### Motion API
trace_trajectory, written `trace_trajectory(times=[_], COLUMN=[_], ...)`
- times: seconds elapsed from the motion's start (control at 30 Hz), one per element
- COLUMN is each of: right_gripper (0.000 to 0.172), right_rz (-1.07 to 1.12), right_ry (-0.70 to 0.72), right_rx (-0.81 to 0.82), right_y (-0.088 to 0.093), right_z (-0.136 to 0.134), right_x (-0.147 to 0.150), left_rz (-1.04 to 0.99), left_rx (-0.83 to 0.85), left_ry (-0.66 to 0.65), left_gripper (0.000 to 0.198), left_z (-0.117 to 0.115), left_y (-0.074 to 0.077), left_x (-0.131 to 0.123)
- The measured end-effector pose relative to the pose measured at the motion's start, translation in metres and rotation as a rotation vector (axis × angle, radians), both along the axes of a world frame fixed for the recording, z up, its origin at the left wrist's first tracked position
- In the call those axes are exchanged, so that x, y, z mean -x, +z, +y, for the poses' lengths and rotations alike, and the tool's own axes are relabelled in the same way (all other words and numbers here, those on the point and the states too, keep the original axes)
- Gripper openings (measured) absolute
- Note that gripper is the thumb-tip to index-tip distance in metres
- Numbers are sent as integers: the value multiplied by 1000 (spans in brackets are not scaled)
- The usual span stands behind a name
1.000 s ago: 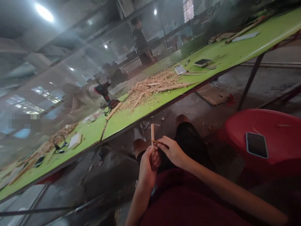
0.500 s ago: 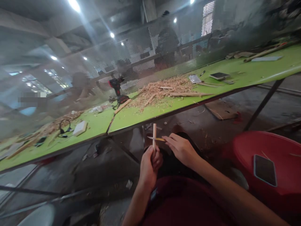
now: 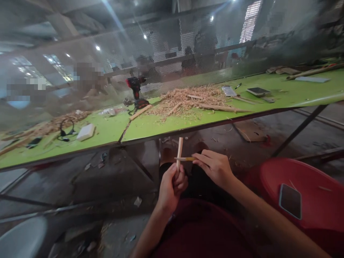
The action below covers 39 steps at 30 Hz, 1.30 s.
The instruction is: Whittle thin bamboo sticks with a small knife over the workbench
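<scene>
My left hand is closed round the lower end of a short pale wooden stick, holding it nearly upright above my lap. My right hand is closed on a small knife with a yellowish handle. Its blade lies crosswise against the stick, just above my left fingers. Both hands sit below the front edge of the long green table.
On the table lie a heap of wood shavings, a red and black cordless drill, long sticks, a white box and a phone. A red stool at my right carries another phone. People sit behind the mesh screen.
The view has swung upward and levelled out. The stick stays in my left hand, slightly tilted now, and the knife blade has moved onto it from the right.
</scene>
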State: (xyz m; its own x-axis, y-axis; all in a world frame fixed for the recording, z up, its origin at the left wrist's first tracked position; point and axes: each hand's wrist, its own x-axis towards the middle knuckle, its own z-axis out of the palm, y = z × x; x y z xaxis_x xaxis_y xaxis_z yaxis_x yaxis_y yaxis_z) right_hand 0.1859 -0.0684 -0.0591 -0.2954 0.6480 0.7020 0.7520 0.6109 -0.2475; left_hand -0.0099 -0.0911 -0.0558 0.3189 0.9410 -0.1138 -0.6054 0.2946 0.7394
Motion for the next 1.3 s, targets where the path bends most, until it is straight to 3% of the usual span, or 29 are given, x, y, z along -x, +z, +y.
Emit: trace_trajectory(times=[0.17,0.4,0.5,0.67,0.77,0.87,1.0,1.13,1.3], right_gripper=[40,40,44,47,43,34,34,41,46], right_rz=[-56,-215,-264,-27,103,125,-119,-311,-374], right_ry=[83,113,94,-175,-171,36,189,191,149], right_rx=[22,-225,-236,-173,-89,61,117,-25,-129], right_y=[9,37,48,76,86,75,46,36,41], right_z=[4,23,45,106,122,101,54,35,46], right_x=[-2,0,1,-20,-28,-16,13,18,4], left_rz=[-33,-131,-160,-172,-182,-173,-154,-117,-96], left_rx=[-5,-54,-74,-37,21,62,45,35,10], left_ry=[-27,-137,-119,-121,-70,-20,-14,3,9], left_gripper=[31,30,28,27,28,29,29,35,39], left_z=[3,16,21,19,18,21,24,21,19], left_y=[-1,8,14,10,3,0,2,5,12], left_x=[5,16,22,30,30,27,24,22,17])
